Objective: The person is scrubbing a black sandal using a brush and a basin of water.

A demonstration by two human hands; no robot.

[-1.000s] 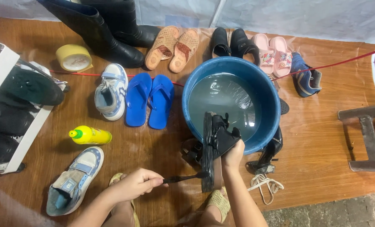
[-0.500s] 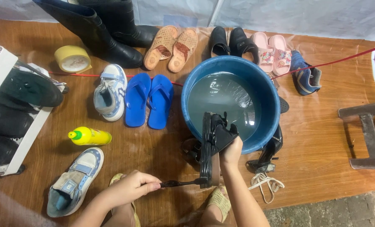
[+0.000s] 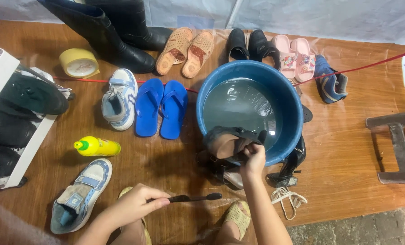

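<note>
Kneeling on wooden flooring [image 3: 357, 149], left hand [image 3: 134, 205] grips brush [image 3: 195, 198], right hand [image 3: 253, 159] clamps sandal [image 3: 227, 141].

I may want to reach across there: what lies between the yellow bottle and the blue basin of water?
In the head view, only bare wooden floor lies between the yellow bottle and the blue basin; the blue flip-flops sit just above that line.
</note>
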